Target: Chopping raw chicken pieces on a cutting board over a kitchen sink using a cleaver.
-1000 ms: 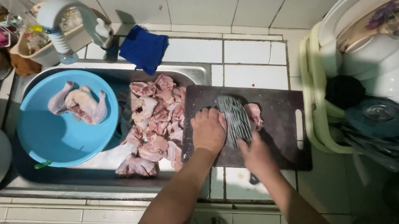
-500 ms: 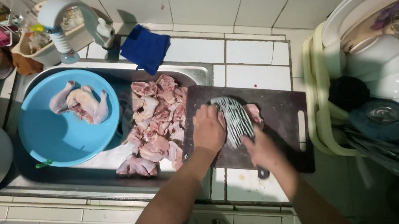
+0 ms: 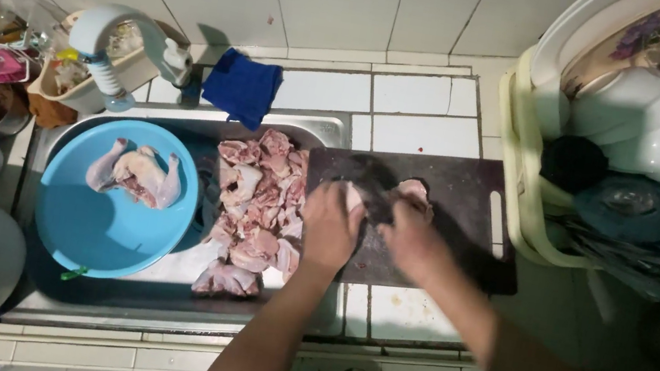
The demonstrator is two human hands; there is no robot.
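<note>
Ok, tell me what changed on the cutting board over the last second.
The cleaver has swung down from its raised, blurred position onto the chicken piece, gripped by the right hand. The left hand stays pressed on the meat at the board's left end. The dark cutting board, the pile of raw chicken and the blue bowl stayed put.

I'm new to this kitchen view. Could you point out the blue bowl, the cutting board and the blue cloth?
blue bowl (image 3: 100,234): head view, bare inner floor below the chicken.
cutting board (image 3: 466,206): head view, bare dark surface right of the hands.
blue cloth (image 3: 242,87): head view, middle of the cloth.
</note>
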